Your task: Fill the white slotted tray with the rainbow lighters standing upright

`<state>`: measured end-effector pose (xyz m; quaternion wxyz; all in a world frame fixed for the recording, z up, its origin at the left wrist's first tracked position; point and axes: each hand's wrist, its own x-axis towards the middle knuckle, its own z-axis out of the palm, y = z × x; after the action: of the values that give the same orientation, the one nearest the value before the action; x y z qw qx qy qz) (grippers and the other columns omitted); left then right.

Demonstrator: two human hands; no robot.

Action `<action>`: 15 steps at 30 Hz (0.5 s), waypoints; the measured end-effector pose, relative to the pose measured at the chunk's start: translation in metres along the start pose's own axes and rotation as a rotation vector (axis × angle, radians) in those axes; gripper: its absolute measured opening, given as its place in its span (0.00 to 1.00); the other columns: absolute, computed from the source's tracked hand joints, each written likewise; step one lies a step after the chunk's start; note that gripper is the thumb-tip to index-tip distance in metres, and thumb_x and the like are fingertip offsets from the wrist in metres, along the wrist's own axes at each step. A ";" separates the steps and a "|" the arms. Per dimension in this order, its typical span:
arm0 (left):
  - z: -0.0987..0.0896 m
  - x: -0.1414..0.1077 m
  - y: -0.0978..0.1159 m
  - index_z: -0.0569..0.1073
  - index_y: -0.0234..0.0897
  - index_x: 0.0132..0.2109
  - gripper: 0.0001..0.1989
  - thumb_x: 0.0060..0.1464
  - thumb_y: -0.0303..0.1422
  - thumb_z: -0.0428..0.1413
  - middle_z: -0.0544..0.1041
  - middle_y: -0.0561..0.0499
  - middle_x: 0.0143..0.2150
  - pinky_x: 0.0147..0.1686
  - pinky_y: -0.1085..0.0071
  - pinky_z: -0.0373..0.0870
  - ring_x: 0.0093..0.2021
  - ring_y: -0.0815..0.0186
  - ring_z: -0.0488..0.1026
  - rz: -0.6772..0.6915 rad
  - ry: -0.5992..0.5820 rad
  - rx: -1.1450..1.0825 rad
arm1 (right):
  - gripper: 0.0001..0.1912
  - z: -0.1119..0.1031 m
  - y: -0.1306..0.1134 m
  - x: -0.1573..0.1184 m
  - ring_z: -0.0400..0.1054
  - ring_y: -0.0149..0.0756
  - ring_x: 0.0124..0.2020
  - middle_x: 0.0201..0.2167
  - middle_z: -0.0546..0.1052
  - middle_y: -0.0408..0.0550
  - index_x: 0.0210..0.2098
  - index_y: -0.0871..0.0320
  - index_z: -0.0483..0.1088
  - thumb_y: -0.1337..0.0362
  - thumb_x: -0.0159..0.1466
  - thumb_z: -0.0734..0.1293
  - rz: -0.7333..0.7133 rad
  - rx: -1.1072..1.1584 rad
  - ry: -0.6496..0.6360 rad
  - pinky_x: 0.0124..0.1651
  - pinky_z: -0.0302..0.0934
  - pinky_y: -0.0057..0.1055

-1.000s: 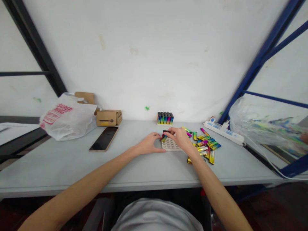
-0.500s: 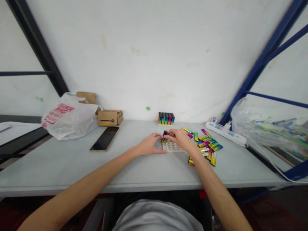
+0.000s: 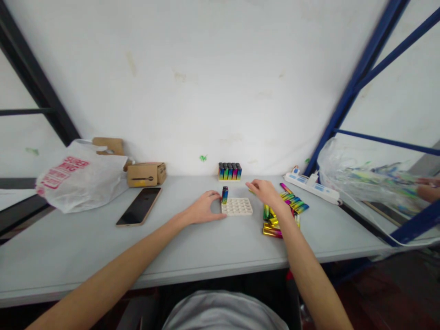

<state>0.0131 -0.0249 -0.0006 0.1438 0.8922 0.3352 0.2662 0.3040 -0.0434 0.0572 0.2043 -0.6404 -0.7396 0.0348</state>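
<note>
My left hand (image 3: 206,208) spans the left end of a white tray with round holes (image 3: 240,207), thumb at its near corner and fingers at the far side. One metallic rainbow tube with a black top (image 3: 224,195) stands upright in the tray's far left corner. To the right of the tray, my right hand (image 3: 264,191) has its fingers pinched together over a yellowish tube, mostly hidden beneath them. A loose pile of shiny multicoloured tubes (image 3: 273,230) lies under and beside my right forearm.
A block of upright rainbow tubes (image 3: 230,172) stands by the wall. Leftward are a phone (image 3: 139,207), a cardboard box (image 3: 146,175) and a white plastic bag (image 3: 82,176). A power strip (image 3: 312,187) and clear bag (image 3: 347,172) lie right. Another person's hand (image 3: 428,190) shows far right.
My right hand has let go of the black-topped tube in the tray and moved right to the loose tubes. My left hand stays at the tray. The view has shifted slightly.
</note>
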 end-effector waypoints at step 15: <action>-0.005 -0.004 -0.006 0.75 0.37 0.58 0.29 0.55 0.49 0.67 0.74 0.39 0.61 0.69 0.52 0.68 0.63 0.47 0.74 0.037 -0.030 -0.002 | 0.15 0.025 0.021 -0.007 0.76 0.48 0.55 0.54 0.82 0.62 0.56 0.60 0.75 0.70 0.73 0.63 0.084 -0.183 -0.154 0.58 0.63 0.39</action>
<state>0.0042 -0.0227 -0.0008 0.1448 0.9020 0.3164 0.2557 0.3151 -0.0412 0.0256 0.0858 -0.6820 -0.7258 0.0245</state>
